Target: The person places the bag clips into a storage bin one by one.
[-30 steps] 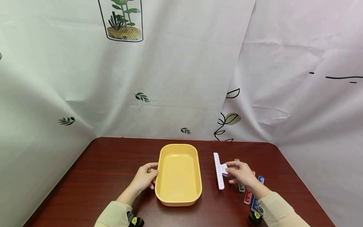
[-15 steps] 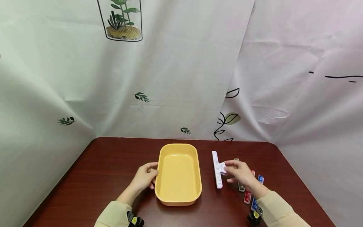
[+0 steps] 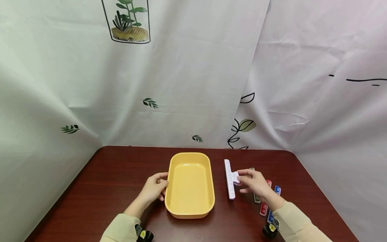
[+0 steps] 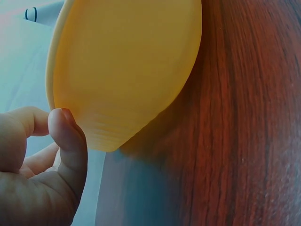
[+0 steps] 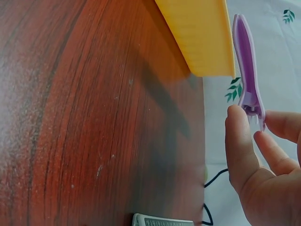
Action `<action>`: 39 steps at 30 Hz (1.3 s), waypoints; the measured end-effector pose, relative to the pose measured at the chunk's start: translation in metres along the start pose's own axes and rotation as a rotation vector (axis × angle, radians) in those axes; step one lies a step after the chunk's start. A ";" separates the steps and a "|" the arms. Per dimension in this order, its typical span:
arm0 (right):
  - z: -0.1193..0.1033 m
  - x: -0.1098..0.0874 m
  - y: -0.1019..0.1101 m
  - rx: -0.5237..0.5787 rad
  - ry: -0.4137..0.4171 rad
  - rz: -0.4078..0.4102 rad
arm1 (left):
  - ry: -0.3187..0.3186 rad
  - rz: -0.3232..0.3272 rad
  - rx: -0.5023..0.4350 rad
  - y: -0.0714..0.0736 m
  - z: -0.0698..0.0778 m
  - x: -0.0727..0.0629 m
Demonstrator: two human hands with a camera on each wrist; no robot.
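My left hand (image 3: 152, 187) pinches the left rim of a deep yellow plastic tray (image 3: 189, 188) with rounded corners. In the left wrist view the thumb (image 4: 68, 141) lies against the tray's outer wall (image 4: 127, 61). To the tray's right, my right hand (image 3: 255, 183) pinches a pale lilac ruler-edged clip (image 3: 229, 179) by its handle. The clip's long bar points away from the palm, toward the tray. Seen from the right wrist, the clip (image 5: 248, 61) is raised over the table, its shadow falling on the wood.
Beneath and beside my right forearm lie a dark clip (image 3: 257, 199), a red clip (image 3: 263, 209) and a blue clip (image 3: 270, 216), partly covered by the arm. The dark red wooden table (image 3: 127, 164) ends at a white patterned cloth (image 3: 181, 84) behind.
My right hand has moved slightly left, bringing the lilac clip a little closer to the tray. My left hand and the tray have stayed in place.
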State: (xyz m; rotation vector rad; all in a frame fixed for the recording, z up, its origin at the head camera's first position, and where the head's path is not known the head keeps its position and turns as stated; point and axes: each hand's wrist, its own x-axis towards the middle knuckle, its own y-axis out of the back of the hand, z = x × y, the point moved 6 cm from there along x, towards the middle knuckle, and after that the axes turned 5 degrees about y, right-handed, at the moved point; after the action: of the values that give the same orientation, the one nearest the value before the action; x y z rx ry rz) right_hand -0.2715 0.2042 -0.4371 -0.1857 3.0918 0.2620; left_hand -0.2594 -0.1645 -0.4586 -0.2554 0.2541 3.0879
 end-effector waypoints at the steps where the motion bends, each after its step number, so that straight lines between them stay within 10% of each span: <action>1: 0.000 0.000 -0.001 0.001 0.001 -0.001 | 0.000 0.005 -0.001 0.000 0.000 0.000; 39: -0.011 0.001 -0.017 0.064 0.038 -0.073 | -0.009 -0.027 -0.020 -0.005 0.001 0.002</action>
State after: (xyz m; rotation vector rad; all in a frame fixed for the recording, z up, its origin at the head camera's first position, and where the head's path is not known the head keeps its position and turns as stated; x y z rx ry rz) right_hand -0.2705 0.1860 -0.4290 -0.3050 3.1174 0.1591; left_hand -0.2614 -0.1600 -0.4591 -0.2440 0.2180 3.0659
